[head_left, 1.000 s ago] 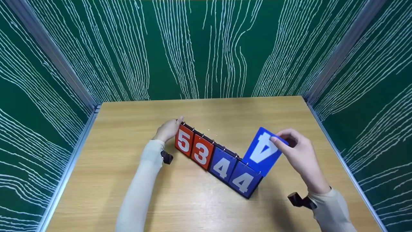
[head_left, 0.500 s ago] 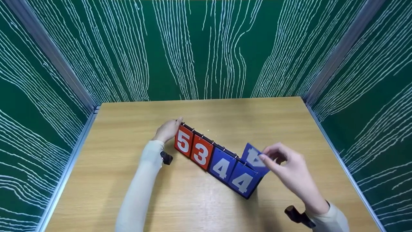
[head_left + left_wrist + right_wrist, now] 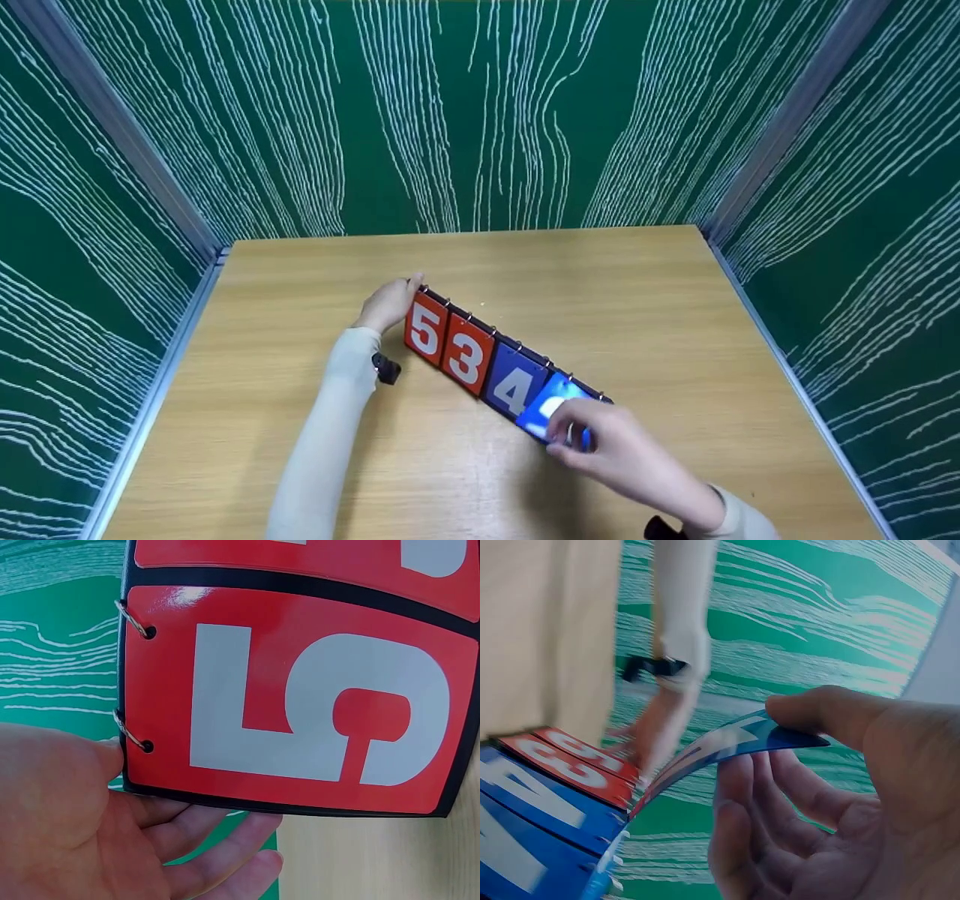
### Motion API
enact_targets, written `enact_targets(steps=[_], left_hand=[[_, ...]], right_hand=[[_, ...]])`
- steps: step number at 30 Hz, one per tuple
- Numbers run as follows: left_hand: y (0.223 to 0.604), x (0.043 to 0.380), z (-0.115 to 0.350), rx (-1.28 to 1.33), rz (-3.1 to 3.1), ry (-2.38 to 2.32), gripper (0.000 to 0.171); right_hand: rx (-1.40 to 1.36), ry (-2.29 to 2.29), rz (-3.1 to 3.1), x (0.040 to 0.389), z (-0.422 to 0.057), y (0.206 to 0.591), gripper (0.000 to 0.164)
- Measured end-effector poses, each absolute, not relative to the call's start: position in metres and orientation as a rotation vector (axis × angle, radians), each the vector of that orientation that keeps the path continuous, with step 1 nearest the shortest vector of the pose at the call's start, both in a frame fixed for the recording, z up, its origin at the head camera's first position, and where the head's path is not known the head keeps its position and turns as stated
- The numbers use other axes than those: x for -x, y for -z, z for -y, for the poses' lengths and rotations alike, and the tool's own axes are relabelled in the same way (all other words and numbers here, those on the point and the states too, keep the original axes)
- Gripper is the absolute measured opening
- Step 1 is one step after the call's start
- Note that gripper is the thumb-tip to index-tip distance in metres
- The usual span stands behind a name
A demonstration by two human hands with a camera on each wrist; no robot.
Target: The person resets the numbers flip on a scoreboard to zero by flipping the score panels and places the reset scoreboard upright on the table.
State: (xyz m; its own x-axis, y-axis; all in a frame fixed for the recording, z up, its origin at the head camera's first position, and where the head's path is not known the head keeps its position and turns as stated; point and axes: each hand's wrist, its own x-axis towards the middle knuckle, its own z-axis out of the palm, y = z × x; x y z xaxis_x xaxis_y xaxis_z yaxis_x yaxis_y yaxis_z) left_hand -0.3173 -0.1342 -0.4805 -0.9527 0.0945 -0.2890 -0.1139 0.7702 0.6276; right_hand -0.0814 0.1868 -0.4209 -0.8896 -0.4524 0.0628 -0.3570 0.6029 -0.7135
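Observation:
A flip scoreboard (image 3: 468, 355) stands at a slant on the table, its number cards hung on metal rings. It reads a red 5 and 3, then a blue 4, with the last number covered. My left hand (image 3: 387, 304) steadies the board's left end, thumb at the top edge; in the left wrist view its fingers (image 3: 225, 840) lie along the edge beside the red 5 card (image 3: 161, 690). My right hand (image 3: 619, 450) pinches the rightmost blue card (image 3: 553, 399) over the board's front. In the right wrist view, thumb and fingers bend that blue card (image 3: 720, 744).
The wooden table (image 3: 315, 465) extends around the board on all sides. Green walls (image 3: 510, 112) with white wavy lines enclose it at the back and sides. Metal posts (image 3: 142, 127) stand at the corners. A small black camera (image 3: 387, 369) sits on the left wrist.
My right hand has swung the blue card from behind the board's top edge over to its front, moving left and down. The left hand keeps its place at the left end.

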Motion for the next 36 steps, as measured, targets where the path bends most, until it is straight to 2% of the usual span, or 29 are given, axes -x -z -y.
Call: enact_targets(steps=[17,27,32,36], left_hand=[[0.478,0.317,0.134,0.026,-2.637,-1.015,0.07],[0.477,0.315,0.135,-0.018,-2.673,-1.016,0.068],[0.477,0.313,0.136,0.016,-2.647,-1.062,0.068],[0.479,0.313,0.136,0.011,-2.648,-1.05,0.069]], right_hand=[[0.718,0.859,-2.666,0.094,-0.165,0.471,0.016],[0.961,0.627,-2.933,0.088,-0.165,0.499,0.027],[0.878,0.598,-2.906,0.091,-0.164,0.51,0.029],[0.92,0.446,-2.958,0.092,-0.162,0.523,0.032]])
